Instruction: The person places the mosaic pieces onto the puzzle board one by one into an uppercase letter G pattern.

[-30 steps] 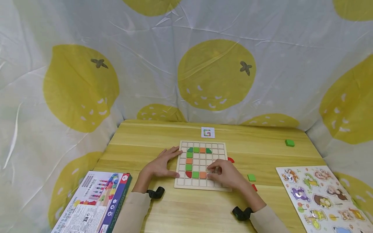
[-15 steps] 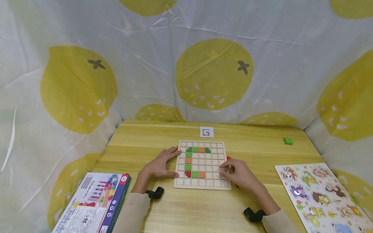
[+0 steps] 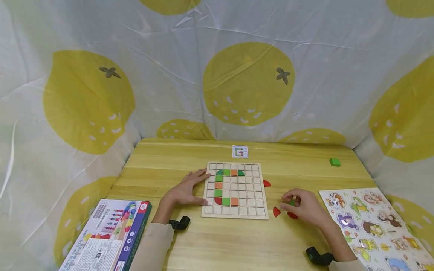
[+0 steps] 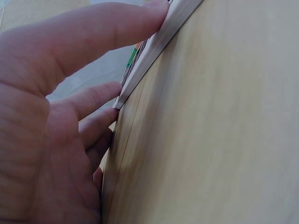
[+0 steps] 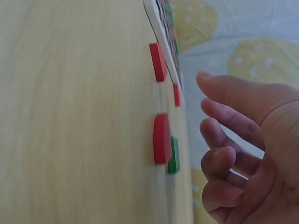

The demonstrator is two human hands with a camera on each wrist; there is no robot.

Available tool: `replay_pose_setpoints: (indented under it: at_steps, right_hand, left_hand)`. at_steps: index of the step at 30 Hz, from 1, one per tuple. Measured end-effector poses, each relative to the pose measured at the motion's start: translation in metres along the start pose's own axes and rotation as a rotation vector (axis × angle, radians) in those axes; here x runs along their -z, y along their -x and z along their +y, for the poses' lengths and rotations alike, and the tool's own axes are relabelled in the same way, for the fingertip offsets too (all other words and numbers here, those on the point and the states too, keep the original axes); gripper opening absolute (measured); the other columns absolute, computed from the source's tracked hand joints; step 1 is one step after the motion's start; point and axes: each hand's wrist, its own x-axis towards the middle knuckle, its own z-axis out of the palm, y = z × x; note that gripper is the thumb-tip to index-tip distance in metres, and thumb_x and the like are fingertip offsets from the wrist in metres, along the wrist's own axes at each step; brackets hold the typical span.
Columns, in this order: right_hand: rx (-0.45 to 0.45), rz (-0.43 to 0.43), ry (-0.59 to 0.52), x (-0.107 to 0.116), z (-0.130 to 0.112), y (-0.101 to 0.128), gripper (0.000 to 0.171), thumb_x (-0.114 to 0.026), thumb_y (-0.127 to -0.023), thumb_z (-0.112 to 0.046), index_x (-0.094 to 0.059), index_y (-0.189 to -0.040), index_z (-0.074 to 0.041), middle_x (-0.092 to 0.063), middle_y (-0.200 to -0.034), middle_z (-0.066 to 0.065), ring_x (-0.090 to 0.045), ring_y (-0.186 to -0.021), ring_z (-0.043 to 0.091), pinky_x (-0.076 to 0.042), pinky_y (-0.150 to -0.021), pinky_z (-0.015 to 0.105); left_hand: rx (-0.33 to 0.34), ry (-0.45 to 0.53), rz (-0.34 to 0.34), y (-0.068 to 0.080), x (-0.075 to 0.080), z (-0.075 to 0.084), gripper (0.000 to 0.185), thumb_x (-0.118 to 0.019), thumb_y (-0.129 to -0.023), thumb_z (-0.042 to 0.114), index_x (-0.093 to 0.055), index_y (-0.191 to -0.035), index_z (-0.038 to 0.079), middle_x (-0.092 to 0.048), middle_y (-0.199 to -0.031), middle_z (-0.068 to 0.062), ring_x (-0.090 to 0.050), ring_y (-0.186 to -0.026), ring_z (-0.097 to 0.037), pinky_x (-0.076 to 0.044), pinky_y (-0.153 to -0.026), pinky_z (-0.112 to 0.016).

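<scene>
A wooden grid board (image 3: 252, 191) lies on the table, with several green, orange and red pieces set in its squares in a C-like outline. My left hand (image 3: 185, 191) touches the board's left edge, thumb and fingers spread, as the left wrist view also shows. My right hand (image 3: 306, 207) hovers right of the board with nothing held, its fingers loosely bent. Under and beside it lie a red quarter-round piece (image 5: 161, 139) and a green square piece (image 5: 174, 156), partly hidden in the head view. Another red quarter-round (image 3: 277, 212) lies nearer the board.
A third red quarter-round (image 3: 267, 183) touches the board's right side. Behind the board lies a pattern card (image 3: 240, 151). Green blocks (image 3: 335, 162) sit at the far right. A box (image 3: 108, 233) stands left, and an animal puzzle board (image 3: 373, 226) lies right.
My right hand has moved right, off the board's lower squares and over the loose pieces, uncovering the red quarter-rounds. My left hand has stayed at the board's edge.
</scene>
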Motion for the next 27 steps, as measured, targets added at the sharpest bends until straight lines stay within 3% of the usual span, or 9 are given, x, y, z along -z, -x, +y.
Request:
replay_pose_setpoints:
  at_steps: [10, 19, 23, 27]
  right_hand:
    - [-0.044, -0.012, 0.043, 0.003, 0.021, 0.018, 0.027, -0.09, -0.079, -0.039, -0.074, -0.091, -0.02, -0.064, -0.083, -0.007, -0.047, -0.065, 0.006, -0.042, -0.058, 0.023]
    - [-0.162, -0.02, 0.072, 0.006, 0.025, 0.024, 0.038, -0.091, -0.073, -0.048, -0.07, -0.084, -0.019, -0.062, -0.081, -0.003, -0.051, -0.072, 0.009, -0.043, -0.063, 0.023]
    - [-0.152, -0.02, 0.057, 0.004, 0.025, 0.023, 0.031, -0.09, -0.077, -0.044, -0.073, -0.088, -0.02, -0.065, -0.086, -0.004, -0.053, -0.077, 0.008, -0.045, -0.067, 0.022]
    - [-0.108, -0.01, 0.041, 0.002, 0.023, 0.022, 0.025, -0.089, -0.08, -0.037, -0.075, -0.093, -0.02, -0.065, -0.085, -0.004, -0.05, -0.071, 0.006, -0.041, -0.062, 0.023]
  left_hand:
    - [-0.011, 0.0, 0.001, 0.0, -0.001, -0.002, 0.103, -0.085, -0.077, 0.049, -0.035, -0.163, 0.023, -0.017, -0.174, -0.002, -0.011, -0.161, -0.032, -0.005, -0.13, -0.057]
    - [-0.013, 0.005, 0.007, 0.0, -0.002, -0.003, 0.103, -0.085, -0.077, 0.05, -0.035, -0.163, 0.023, -0.017, -0.174, -0.002, -0.01, -0.161, -0.034, -0.004, -0.13, -0.058]
    - [-0.008, 0.009, 0.007, 0.0, -0.002, -0.003, 0.102, -0.085, -0.077, 0.049, -0.035, -0.163, 0.025, -0.016, -0.174, -0.001, -0.01, -0.161, -0.033, -0.005, -0.13, -0.058]
    - [-0.005, 0.013, 0.004, 0.0, -0.002, -0.002, 0.102, -0.085, -0.077, 0.049, -0.034, -0.163, 0.025, -0.016, -0.174, -0.001, -0.01, -0.161, -0.034, -0.005, -0.13, -0.058]
